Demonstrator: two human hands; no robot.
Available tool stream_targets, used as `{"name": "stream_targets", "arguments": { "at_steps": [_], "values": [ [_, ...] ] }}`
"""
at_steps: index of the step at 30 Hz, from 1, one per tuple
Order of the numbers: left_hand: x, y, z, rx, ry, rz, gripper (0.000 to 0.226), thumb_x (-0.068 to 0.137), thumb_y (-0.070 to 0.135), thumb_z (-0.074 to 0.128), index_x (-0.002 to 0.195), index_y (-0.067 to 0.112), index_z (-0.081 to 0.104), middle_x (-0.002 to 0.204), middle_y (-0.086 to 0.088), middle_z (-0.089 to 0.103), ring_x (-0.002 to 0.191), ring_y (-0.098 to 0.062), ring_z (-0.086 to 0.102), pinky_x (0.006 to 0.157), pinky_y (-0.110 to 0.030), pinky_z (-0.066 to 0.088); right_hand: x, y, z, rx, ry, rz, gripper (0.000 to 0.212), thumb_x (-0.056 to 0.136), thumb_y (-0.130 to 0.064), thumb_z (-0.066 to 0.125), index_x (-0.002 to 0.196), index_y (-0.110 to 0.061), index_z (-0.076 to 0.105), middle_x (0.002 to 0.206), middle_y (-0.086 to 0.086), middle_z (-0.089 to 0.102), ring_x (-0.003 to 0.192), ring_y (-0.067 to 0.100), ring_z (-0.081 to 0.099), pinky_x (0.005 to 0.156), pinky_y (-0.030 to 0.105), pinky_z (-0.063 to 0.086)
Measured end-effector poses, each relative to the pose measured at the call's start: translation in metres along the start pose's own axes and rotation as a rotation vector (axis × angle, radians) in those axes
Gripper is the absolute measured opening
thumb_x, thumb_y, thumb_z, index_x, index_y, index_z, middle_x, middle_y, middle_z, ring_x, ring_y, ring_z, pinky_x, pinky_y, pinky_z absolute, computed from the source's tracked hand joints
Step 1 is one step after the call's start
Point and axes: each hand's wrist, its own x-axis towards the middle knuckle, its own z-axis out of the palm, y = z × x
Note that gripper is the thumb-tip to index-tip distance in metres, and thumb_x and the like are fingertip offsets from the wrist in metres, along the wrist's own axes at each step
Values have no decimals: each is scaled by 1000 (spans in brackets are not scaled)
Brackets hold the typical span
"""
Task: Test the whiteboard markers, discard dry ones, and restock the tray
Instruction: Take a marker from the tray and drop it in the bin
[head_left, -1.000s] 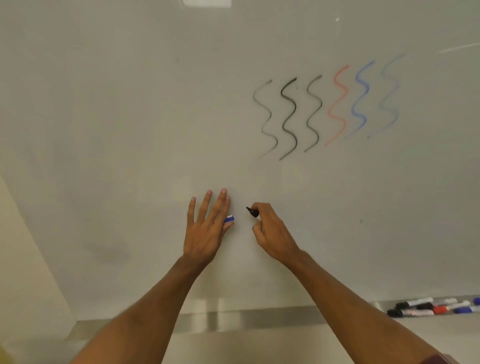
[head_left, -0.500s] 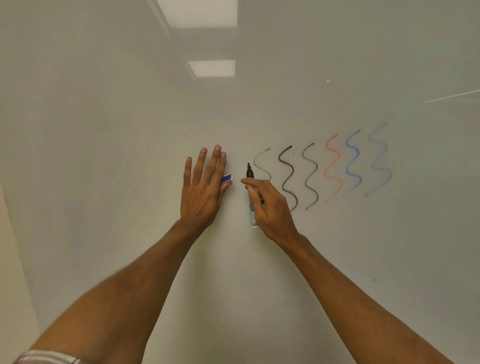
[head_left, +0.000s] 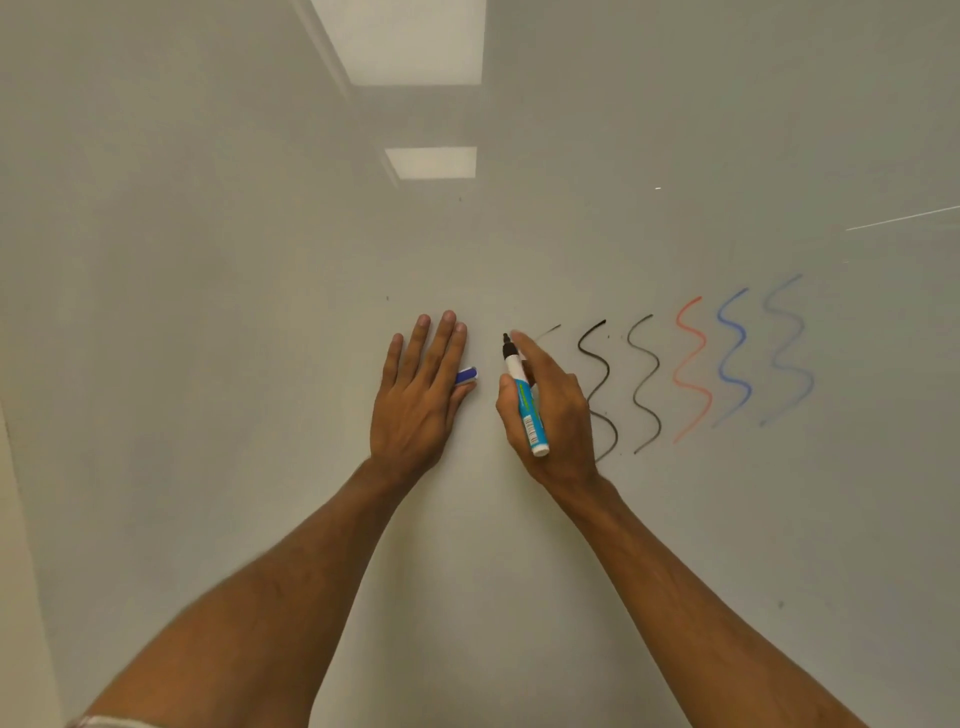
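1. A glossy whiteboard (head_left: 208, 364) fills your view, with reflected ceiling panels (head_left: 415, 41) near its top edge.
2. Your left hand (head_left: 415, 400) lies flat against the board with its fingers straight and close together. Its thumb pins a blue cap (head_left: 466, 375) against the side of the forefinger, and the cap pokes out to the right.
3. Just right of the cap, but apart from it, your right hand (head_left: 558, 415) grasps the marker (head_left: 525, 405), thumb and fingers wrapped round the barrel. The long axis stands nearly upright, black tip up and leaning slightly left, butt end down toward your wrist. You cannot tell whether the tip touches the board.
4. The tip sits at the top of the bare strip between your two hands, so a test stroke would likely run downward from there. The cap lies left of the tip and a little lower. For recapping, the left hand is the nearer one.
5. Further right runs a row of squiggles: a faint grey stroke (head_left: 550, 330) mostly hidden by your right hand, two black lines (head_left: 644, 384), a red line (head_left: 691, 369), a blue line (head_left: 733, 358) and a pale blue line (head_left: 787, 353). The faint ones probably mark drying markers.
6. The tray is out of view.
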Motion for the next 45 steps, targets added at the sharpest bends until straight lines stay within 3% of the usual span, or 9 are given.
{"name": "stream_targets", "arguments": {
  "at_steps": [9,14,19,25,30,33,39,41,45],
  "values": [
    [0,0,2,10,11,3,63,103,50,15,154,14,9,161,-4,8,149,-25,6,121,-40,1,-4,10,12,-95,29,12,36,88,-27,57,113,-1,55,86,14,65,68,20,62,60,27,53],
    [0,-1,2,4,4,5,62,103,50,14,154,14,11,161,-6,12,149,-25,6,121,-40,1,-22,15,11,-98,-105,-107,43,87,-31,53,116,0,56,90,15,66,73,21,64,67,24,51],
    [-1,0,1,17,16,9,61,104,47,18,154,13,11,161,-7,14,149,-25,6,121,-41,3,-49,10,6,-86,26,51,27,87,-24,54,109,-7,52,79,10,62,64,15,57,58,25,52],
    [-2,1,-2,1,-3,11,60,104,46,20,154,13,10,161,-7,13,149,-26,7,121,-43,4,-78,12,0,-87,-113,-59,29,85,-24,54,109,-9,47,76,11,63,63,15,58,59,22,50],
    [-3,3,-8,-3,-46,-2,60,104,46,18,154,14,11,162,-6,11,149,-26,6,121,-45,6,-101,11,-5,-76,-60,118,25,86,-21,61,105,-13,47,74,9,60,60,12,54,56,21,51],
    [-5,4,-14,9,-76,-1,60,104,47,14,154,13,14,161,-7,12,149,-27,7,121,-46,5,-109,7,-5,-65,-125,127,20,88,-26,54,103,-14,48,72,7,58,59,8,50,53,21,50],
    [-25,10,-19,37,-111,44,60,104,48,12,154,14,16,161,-8,15,148,-30,10,120,-47,3,-100,4,-20,-183,-285,-30,33,87,-30,49,103,-3,62,72,5,63,55,13,55,55,22,44],
    [-38,13,-17,37,-120,65,59,104,47,15,154,14,17,161,-9,15,148,-30,9,120,-48,3,-101,6,-23,-263,-287,-72,31,86,-26,61,110,-7,60,73,4,63,53,12,52,54,22,39],
    [-64,16,-13,41,-142,77,60,103,47,19,154,15,17,161,-9,15,148,-31,10,120,-49,5,-113,7,-32,-332,-336,-106,63,62,-18,88,114,-16,52,88,9,64,60,18,54,58,21,40]
  ]
}}
